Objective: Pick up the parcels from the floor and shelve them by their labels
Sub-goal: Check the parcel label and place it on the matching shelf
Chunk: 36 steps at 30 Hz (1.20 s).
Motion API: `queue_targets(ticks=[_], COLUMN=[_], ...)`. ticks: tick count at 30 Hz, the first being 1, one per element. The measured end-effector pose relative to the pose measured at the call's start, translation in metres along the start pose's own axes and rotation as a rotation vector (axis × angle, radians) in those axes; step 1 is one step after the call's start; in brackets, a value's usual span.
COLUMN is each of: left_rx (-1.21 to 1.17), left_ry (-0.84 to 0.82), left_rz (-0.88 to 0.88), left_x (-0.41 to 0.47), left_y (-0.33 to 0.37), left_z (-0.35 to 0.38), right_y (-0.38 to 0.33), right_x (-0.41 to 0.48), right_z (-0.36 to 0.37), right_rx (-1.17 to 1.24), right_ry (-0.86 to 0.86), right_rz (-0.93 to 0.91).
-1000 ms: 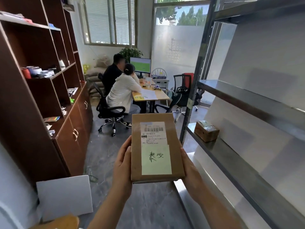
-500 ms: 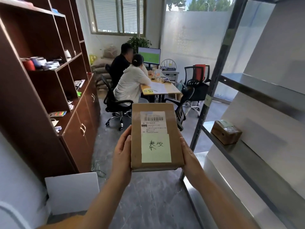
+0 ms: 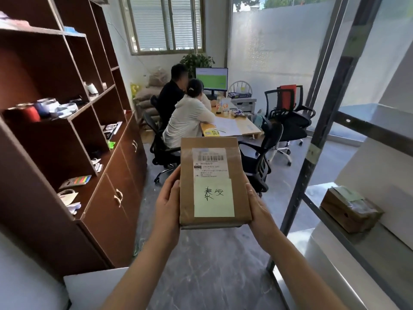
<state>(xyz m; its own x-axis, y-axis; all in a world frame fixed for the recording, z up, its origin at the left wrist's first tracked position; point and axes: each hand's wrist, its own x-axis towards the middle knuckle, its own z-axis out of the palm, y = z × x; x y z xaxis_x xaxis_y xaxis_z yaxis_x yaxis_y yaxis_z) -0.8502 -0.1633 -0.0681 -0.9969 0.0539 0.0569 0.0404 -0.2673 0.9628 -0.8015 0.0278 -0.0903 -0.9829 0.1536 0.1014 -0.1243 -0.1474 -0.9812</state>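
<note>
A flat brown cardboard parcel [image 3: 186, 198] is held in front of me at chest height, its top face towards the camera. It carries a white barcode label and a pale green note with black handwriting. My left hand [image 3: 167, 204] grips its left edge and my right hand [image 3: 257, 206] grips its right edge. On the right stands a metal shelving rack [image 3: 312, 153]; on its middle shelf lies a second, smaller brown parcel [image 3: 350, 209] with a green note on top.
A dark brown cabinet with open shelves [image 3: 67, 130] lines the left wall. Ahead, two people sit on office chairs at a desk [image 3: 241, 128] with a monitor. Black office chairs [image 3: 288, 117] stand beyond. A white board [image 3: 89, 287] leans low at the left. Grey floor lies between.
The view has swung left and slightly up, so the rack and its small parcel sit further right. Both hands keep the same hold on the parcel, which stays centred.
</note>
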Motion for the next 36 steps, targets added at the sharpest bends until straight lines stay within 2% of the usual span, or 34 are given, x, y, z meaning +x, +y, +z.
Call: queue_targets(ticks=[6, 14, 20, 24, 36], left_rx=[-0.023, -0.075, -0.109, -0.117, -0.153], left_ry=[-0.035, -0.122, -0.313, -0.477, -0.970], left_rz=[0.007, -0.027, -0.117, -0.200, -0.270], left_x=[0.064, 0.131, 0.193, 0.229, 0.319], left_y=[-0.006, -0.025, -0.053, -0.067, -0.080], left_z=[0.036, 0.089, 0.144, 0.186, 0.261], right_y=[-0.013, -0.022, -0.036, -0.048, -0.050], right_x=[0.055, 0.103, 0.133, 0.143, 0.183], right_z=[-0.026, -0.068, -0.107, -0.124, -0.117], right_rx=[-0.029, -0.082, -0.171, -0.208, -0.236], right_ry=[0.024, 0.216, 0.397, 0.598, 1.052], right_rz=[-0.032, -0.015, -0.039, -0.039, -0.073])
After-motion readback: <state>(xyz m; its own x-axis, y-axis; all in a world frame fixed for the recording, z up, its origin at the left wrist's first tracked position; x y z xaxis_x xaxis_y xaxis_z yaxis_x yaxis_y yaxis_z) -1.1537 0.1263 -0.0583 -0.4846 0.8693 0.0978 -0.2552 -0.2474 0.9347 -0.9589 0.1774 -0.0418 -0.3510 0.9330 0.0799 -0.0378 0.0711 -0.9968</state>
